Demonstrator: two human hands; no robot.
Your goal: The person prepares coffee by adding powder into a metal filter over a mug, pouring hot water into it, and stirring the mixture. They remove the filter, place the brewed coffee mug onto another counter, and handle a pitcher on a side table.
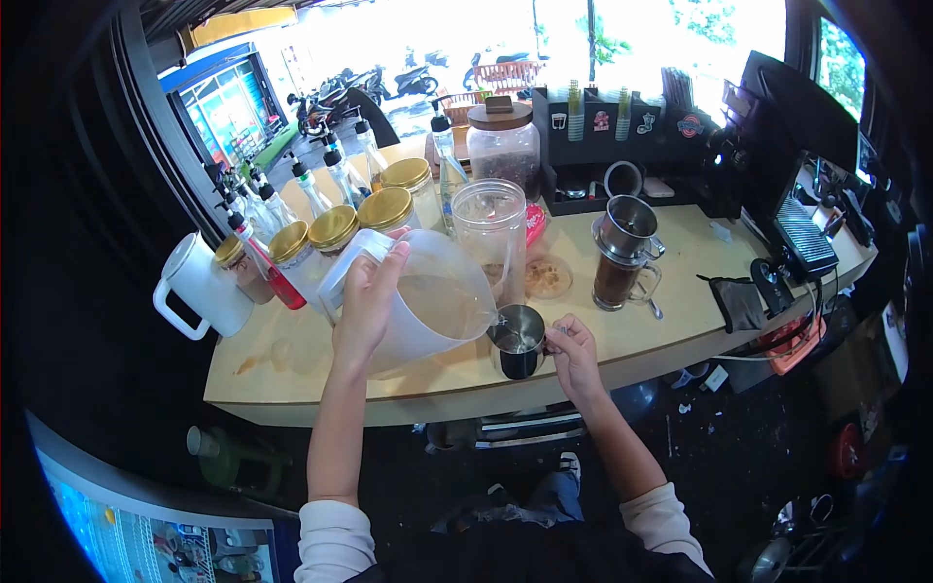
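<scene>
My left hand (367, 306) is closed round the handle of a translucent plastic pitcher (437, 303), which is tilted to the right. Its spout is at the rim of a small metal cup (518, 361), and clear liquid runs from it into the cup. Fingers of my right hand (575, 358) pinch the cup's handle at the counter's front edge. Just behind the cup stands an open clear jar (489, 219), with a round lid (548, 278) beside it. Further right, a metal drip filter (628, 222) sits on a glass mug (612, 284) of brown liquid.
Gold-lidded jars (333, 228), pump bottles (309, 187) and a white jug (199, 287) crowd the counter's left. A wooden-lidded jar (503, 146) and a black cup organizer (632, 146) stand at the back. A spoon (657, 309), dark cloth (734, 301) and monitor (797, 107) are on the right.
</scene>
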